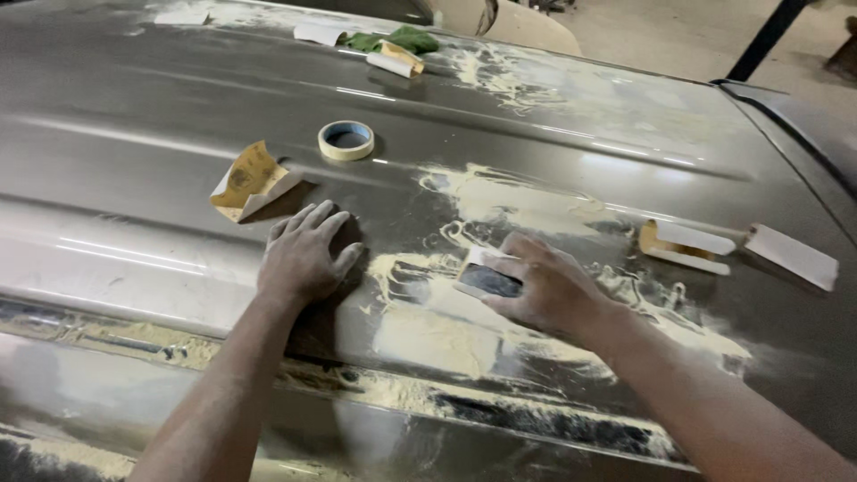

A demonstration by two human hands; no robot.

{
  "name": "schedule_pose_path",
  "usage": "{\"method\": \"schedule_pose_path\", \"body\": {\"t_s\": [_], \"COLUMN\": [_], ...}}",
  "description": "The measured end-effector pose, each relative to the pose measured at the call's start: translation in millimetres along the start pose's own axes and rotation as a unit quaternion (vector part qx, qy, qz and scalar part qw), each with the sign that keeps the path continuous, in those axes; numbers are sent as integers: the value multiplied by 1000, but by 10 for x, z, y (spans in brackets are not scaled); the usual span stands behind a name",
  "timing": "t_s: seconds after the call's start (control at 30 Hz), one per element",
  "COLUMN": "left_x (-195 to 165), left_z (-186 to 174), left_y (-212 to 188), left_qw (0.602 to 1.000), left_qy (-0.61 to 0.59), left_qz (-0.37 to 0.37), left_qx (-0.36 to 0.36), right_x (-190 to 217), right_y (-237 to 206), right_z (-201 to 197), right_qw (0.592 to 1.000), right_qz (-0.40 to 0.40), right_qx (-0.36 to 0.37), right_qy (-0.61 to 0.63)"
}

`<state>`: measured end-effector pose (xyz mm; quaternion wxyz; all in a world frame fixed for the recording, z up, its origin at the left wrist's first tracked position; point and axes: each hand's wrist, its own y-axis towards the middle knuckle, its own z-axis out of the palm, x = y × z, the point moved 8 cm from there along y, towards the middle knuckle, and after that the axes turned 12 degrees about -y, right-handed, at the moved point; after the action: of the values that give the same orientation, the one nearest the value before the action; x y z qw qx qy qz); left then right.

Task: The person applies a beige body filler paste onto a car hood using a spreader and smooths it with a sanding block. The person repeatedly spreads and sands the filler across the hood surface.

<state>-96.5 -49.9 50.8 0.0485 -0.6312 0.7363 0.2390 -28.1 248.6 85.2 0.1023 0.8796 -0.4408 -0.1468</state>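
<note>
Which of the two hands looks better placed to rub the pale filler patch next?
Probably the right hand: it grips the sanding block on the pale filler patch. The left hand lies flat and empty on bare panel.

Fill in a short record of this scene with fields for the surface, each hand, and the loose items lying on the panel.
Surface: grey metal vehicle panel smeared with pale sanding dust
Left hand: flat on the panel, open, holding nothing
Right hand: pressing a dark rectangular sanding block on the dusty patch
Items: cream masking tape roll; folded yellow sandpaper sheet; green cloth at the far edge
</note>
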Motion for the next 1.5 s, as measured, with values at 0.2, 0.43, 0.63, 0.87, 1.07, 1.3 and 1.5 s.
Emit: {"method": "schedule_pose_path", "body": {"t_s": [0.2, 0.43, 0.63, 0.87, 1.07, 1.3, 1.5], "left_x": [23, -5, -20, -70, -91, -166, -177], "left_z": [59, 63, 27, 9, 29, 35, 3], "left_y": [13, -1, -29, -15, 35, 67, 45], "left_qw": [1000, 1000, 1000, 1000, 1000, 1000, 1000], "left_qy": [9, -1, -2, -19, 11, -5, -8], "left_qz": [-13, -13, -24, -6, -25, -14, -9], "left_qx": [9, 0, 0, -16, 8, -4, -16], "right_x": [18, -351, -261, -471, -67, -190, 3], "right_y": [-279, -305, -417, -538, -478, -303, -119], "right_z": [45, 233, 9, 238, -130, 360, 179], "right_qw": [995, 979, 999, 977, 990, 976, 982], "right_qz": [-94, 112, -32, 117, -88, 81, 71], "right_qx": [-28, 171, 26, 180, -92, 201, 175], "right_qy": [-10, -13, 0, -8, -55, -11, 4]}}
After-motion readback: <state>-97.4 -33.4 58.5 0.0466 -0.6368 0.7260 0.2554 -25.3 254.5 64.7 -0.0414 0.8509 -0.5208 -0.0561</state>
